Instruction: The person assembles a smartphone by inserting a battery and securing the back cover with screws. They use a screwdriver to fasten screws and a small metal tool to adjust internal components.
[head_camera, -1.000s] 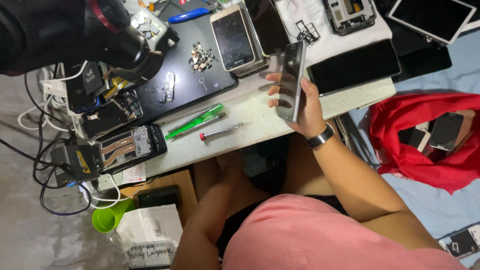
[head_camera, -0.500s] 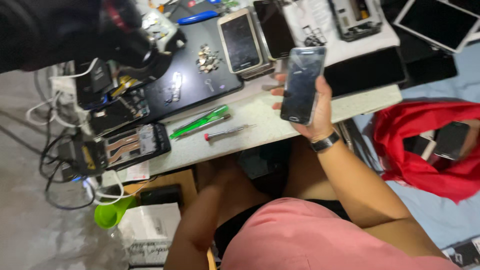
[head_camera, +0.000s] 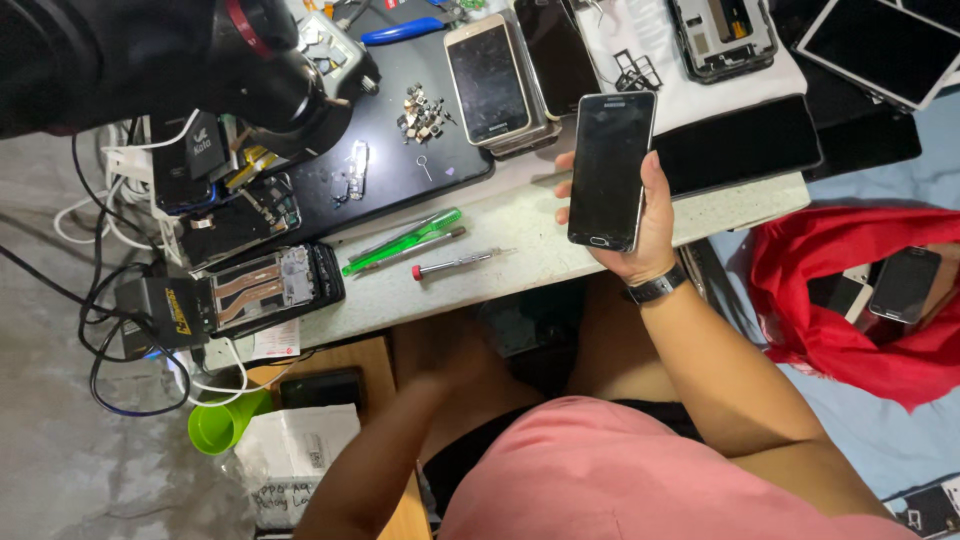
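Black phone (head_camera: 608, 168) now turned screen-up, my right hand (head_camera: 648, 225) fingers clamped around it, above the worktable (head_camera: 520, 250) edge, left hand hidden below it.

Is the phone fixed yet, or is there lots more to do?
Partly, it seems. Done: the black phone looks whole, screen on but dark. In hand: the right hand holds it above the workbench. Left: an opened phone, loose small parts and a red-handled screwdriver still lie out. The left hand is hidden.
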